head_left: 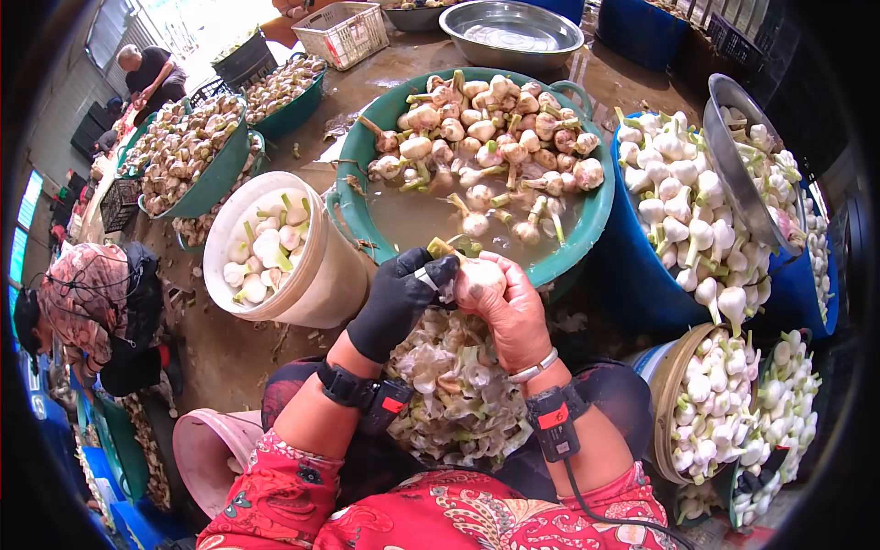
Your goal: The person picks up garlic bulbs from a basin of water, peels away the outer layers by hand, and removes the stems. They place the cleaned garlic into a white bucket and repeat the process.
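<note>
My right hand (513, 316), bare, wraps round a garlic bulb (478, 275) with a short greenish stem. My left hand (403, 298), in a black glove with a whitish band on a finger, is closed against the bulb's stem side. Its fingertips pinch there, with a pale bit of skin below them. A heap of peeled garlic skins (458, 394) lies beneath my hands, between my knees. Just beyond, a green tub (600, 215) holds murky water and many unpeeled garlic bulbs (486, 124).
A white bucket (316, 261) with cleaned garlic stands left of the tub. At right are a blue tub (632, 261) of white bulbs, a metal basin (733, 137) and a tan bucket (662, 403). A pink bucket (197, 449) lies at lower left. Co-workers (92, 293) are farther left.
</note>
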Tool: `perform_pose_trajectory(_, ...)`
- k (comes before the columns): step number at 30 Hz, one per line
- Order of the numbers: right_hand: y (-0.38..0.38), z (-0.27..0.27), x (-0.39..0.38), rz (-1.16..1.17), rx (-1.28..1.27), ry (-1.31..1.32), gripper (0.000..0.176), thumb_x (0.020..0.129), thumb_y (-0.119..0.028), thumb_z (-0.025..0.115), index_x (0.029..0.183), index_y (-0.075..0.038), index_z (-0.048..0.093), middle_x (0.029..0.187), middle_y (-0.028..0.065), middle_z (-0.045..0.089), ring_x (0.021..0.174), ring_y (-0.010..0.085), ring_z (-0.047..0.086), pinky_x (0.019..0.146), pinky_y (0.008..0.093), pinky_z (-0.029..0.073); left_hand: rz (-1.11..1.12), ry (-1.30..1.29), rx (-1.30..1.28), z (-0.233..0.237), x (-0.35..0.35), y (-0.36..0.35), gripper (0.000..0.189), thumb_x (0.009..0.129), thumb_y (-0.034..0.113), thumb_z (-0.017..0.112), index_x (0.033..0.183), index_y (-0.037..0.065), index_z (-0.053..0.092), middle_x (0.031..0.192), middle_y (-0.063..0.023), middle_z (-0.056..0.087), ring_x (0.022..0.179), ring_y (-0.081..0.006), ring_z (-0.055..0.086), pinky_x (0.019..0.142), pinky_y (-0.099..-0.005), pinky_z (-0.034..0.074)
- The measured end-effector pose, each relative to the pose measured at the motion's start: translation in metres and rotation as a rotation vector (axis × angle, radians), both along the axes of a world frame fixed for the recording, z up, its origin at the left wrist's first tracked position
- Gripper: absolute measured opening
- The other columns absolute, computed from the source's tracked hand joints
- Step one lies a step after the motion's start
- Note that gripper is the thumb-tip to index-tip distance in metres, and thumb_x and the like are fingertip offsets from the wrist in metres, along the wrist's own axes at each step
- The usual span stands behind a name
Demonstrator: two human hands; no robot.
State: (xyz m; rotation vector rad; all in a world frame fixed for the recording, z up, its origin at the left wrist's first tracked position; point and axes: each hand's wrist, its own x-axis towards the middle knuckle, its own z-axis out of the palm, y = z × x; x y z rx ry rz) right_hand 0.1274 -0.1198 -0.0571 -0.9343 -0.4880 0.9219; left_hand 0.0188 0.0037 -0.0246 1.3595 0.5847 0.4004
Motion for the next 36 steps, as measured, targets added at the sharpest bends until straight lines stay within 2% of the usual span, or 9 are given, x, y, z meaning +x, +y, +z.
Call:
perform_pose_trajectory(4,-0.007,0.007,0.008,0.056,0.002,0.310,0.046,0.088,-0.022,0.066,0.124,-0.003,0.045,0.110,0.0063,0.058,0.092,0.0148,0.060,0.077,0.0296,0.053,-0.081,-0.027,-0.220,0.002,-0.008,0.003,0.026,0.093,0.016,0.054,0.110,-0.002,0.059,0.096,-0.0068,0.062,0.083,-0.0146,0.062,0.079,-0.0307,0.053)
perform_pose_trajectory(8,-0.007,0.008,0.009,0.045,-0.015,0.292,0.046,0.087,-0.021,0.066,0.124,-0.003,0.045,0.110,0.0064,0.058,0.092,0.0153,0.060,0.076,0.0300,0.054,-0.033,-0.145,-0.317,0.005,-0.006,-0.003,0.031,0.093,0.017,0.056,0.116,-0.003,0.057,0.101,-0.0075,0.062,0.088,-0.0152,0.061,0.081,-0.0322,0.053)
perform_pose_trajectory(20,-0.005,0.001,0.000,-0.198,-0.109,-0.641,0.062,0.066,-0.010,0.082,0.119,-0.001,0.050,0.113,0.0112,0.054,0.105,0.0196,0.053,0.093,0.0319,0.044,-0.026,-0.113,-0.349,0.000,0.001,-0.005,0.019,0.086,0.012,0.059,0.102,0.000,0.061,0.090,-0.0026,0.063,0.079,-0.0110,0.059,0.073,-0.0244,0.048)
perform_pose_trajectory(24,-0.006,0.007,-0.004,-0.200,-0.118,-0.613,0.056,0.072,-0.013,0.078,0.120,0.000,0.050,0.110,0.0106,0.056,0.097,0.0193,0.056,0.085,0.0304,0.047,-0.010,-0.022,-0.143,-0.007,-0.003,0.002,0.018,0.082,0.005,0.060,0.099,0.000,0.063,0.085,-0.0020,0.064,0.076,-0.0115,0.060,0.071,-0.0254,0.048)
perform_pose_trajectory(26,-0.010,0.013,-0.001,0.033,-0.128,0.098,0.047,0.086,-0.026,0.062,0.124,-0.002,0.048,0.107,0.0104,0.059,0.089,0.0207,0.061,0.075,0.0300,0.051,-0.007,0.022,0.021,0.002,-0.003,-0.002,0.019,0.081,0.004,0.061,0.099,0.000,0.063,0.084,-0.0017,0.064,0.076,-0.0120,0.060,0.071,-0.0260,0.048)
perform_pose_trajectory(28,-0.011,0.005,0.009,0.144,-0.130,0.275,0.045,0.088,-0.031,0.056,0.122,-0.002,0.049,0.104,0.0117,0.061,0.084,0.0231,0.062,0.069,0.0298,0.050,-0.002,0.069,0.186,0.000,-0.004,-0.003,0.019,0.080,0.003,0.062,0.099,0.000,0.063,0.084,-0.0014,0.064,0.075,-0.0125,0.060,0.071,-0.0267,0.048)
perform_pose_trajectory(30,-0.012,0.006,0.016,0.270,-0.164,0.536,0.046,0.089,-0.037,0.047,0.116,-0.001,0.053,0.094,0.0143,0.064,0.074,0.0268,0.063,0.059,0.0286,0.047,-0.037,0.183,0.685,-0.013,-0.004,0.001,0.023,0.077,-0.001,0.062,0.100,0.004,0.066,0.089,-0.0034,0.065,0.083,-0.0117,0.060,0.075,-0.0266,0.047)
perform_pose_trajectory(34,-0.012,0.013,0.020,0.231,-0.154,0.554,0.044,0.090,-0.038,0.047,0.113,-0.001,0.054,0.093,0.0135,0.064,0.073,0.0254,0.062,0.058,0.0288,0.047,-0.015,0.041,0.529,-0.006,0.001,-0.006,0.021,0.082,0.003,0.062,0.102,0.000,0.063,0.085,-0.0007,0.065,0.076,-0.0133,0.060,0.072,-0.0278,0.048)
perform_pose_trajectory(36,-0.011,0.009,0.023,0.207,-0.075,0.494,0.041,0.089,-0.036,0.051,0.115,-0.004,0.052,0.093,0.0132,0.063,0.072,0.0233,0.062,0.058,0.0289,0.047,0.037,-0.128,-0.082,-0.004,0.003,-0.012,0.021,0.083,0.005,0.063,0.103,0.000,0.062,0.087,-0.0017,0.065,0.077,-0.0125,0.060,0.072,-0.0277,0.048)
